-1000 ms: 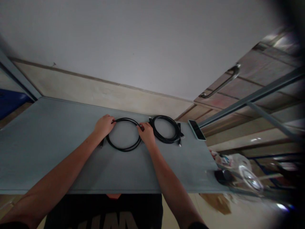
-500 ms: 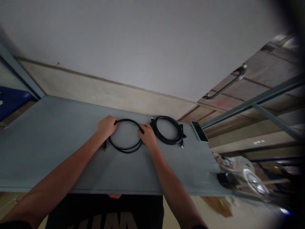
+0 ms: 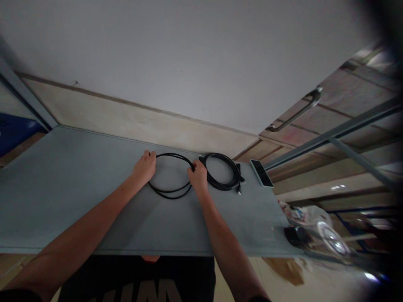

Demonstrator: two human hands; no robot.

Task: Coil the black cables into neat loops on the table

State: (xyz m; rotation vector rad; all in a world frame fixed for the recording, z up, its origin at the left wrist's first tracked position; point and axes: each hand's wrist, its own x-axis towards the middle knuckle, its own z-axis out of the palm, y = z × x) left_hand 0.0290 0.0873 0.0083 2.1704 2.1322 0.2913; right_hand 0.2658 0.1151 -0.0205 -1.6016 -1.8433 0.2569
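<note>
A thin black cable (image 3: pixel 171 197) forms a loose loop over the grey table. My left hand (image 3: pixel 145 166) is closed around the loop's left side, with its fingertips partly hidden. At the right side, my right hand (image 3: pixel 198 175) pinches the same cable between thumb and fingers. The lower strands of the loop hang or lie slightly apart from each other. Just right of my right hand rests a second coiled black cable (image 3: pixel 222 187), thicker in its bundle, with a plug end (image 3: pixel 239 191) sticking out at its lower right.
The grey table (image 3: pixel 94 167) runs along a pale wall. A phone (image 3: pixel 261 173) lies near its right end. Beyond the front right corner are a blurred dark and clear container (image 3: pixel 315 241) and a plastic bag (image 3: pixel 317 215). A metal frame bar (image 3: pixel 333 134) rises at the right.
Both hands have shifted slightly, the right one to the right. The upper part of the loop now shows two strands, and the cable end beside my left hand is no longer visible.
</note>
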